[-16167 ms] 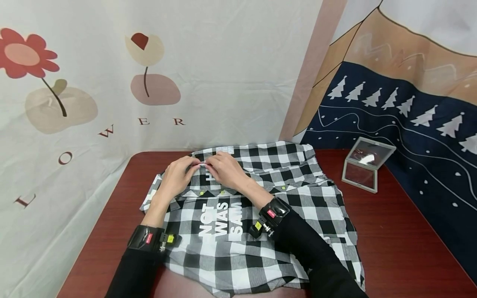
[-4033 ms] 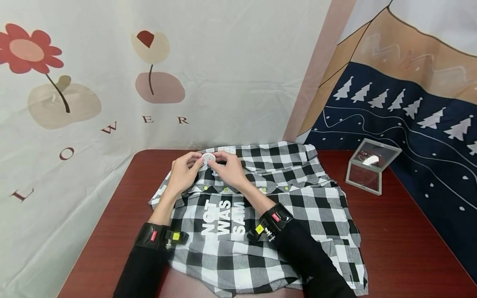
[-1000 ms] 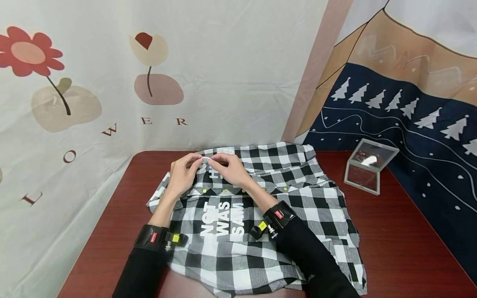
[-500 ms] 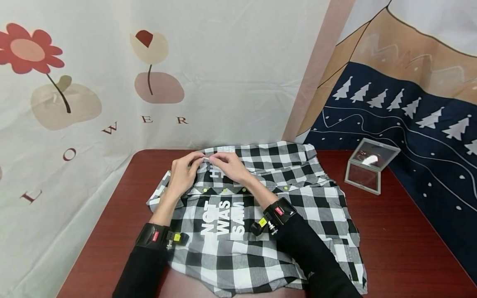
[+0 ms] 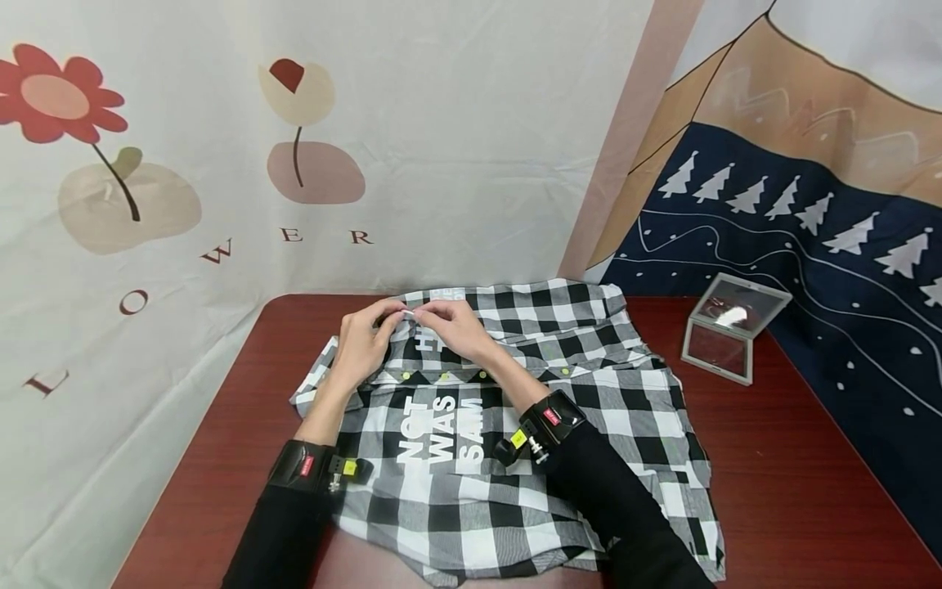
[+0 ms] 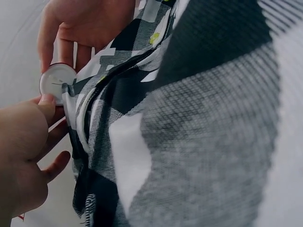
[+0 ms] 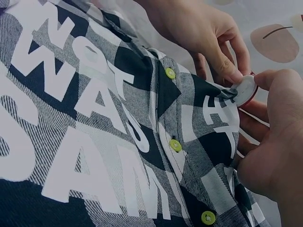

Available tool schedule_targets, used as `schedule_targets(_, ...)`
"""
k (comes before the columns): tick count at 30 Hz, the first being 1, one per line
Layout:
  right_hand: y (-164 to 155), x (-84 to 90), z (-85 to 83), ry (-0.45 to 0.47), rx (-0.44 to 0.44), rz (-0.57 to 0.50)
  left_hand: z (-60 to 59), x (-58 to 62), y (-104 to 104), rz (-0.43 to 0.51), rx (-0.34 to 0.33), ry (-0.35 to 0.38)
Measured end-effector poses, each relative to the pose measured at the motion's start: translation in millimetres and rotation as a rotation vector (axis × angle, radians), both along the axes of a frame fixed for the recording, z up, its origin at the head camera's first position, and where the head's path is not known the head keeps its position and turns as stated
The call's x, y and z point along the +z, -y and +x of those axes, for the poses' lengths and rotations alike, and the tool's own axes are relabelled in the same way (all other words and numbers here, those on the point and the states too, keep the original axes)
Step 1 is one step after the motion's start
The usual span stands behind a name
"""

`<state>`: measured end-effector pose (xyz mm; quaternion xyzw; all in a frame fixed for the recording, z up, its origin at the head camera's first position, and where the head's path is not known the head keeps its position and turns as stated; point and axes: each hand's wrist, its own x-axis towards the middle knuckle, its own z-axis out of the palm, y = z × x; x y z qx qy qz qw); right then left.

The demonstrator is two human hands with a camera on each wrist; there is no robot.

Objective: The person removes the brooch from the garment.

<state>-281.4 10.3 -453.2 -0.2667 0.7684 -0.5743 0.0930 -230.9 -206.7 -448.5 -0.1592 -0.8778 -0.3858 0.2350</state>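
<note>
You have a button-up shirt (image 5: pixel 589 393) on the table (image 5: pixel 795 458), badge (image 7: pixel 245 91) at its far-left edge, hinged case (image 5: pixel 715 347) to its right, curtain (image 5: pixel 456 123) behind.

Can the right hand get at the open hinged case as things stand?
Probably yes, but it would have to let go first: the right hand has its grip on the round badge, while only the spread shirt and some table seem to lie between it and the open hinged case.
</note>
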Motion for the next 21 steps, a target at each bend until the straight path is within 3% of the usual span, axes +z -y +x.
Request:
schedule_targets(9,1,-1.1,-0.1,0.009,-0.036,-0.005,10.3,15.8,11,0.016,-0.036,0.134)
schedule_targets(15,-1,-1.9,0.7,0.006,-0.056,-0.012,13.1,12.6,14,-0.046,-0.064,0.180)
schedule_targets(21,0,-2.2,0.9,0.009,-0.057,-0.014,10.6,8.4,11,-0.097,-0.071,0.171)
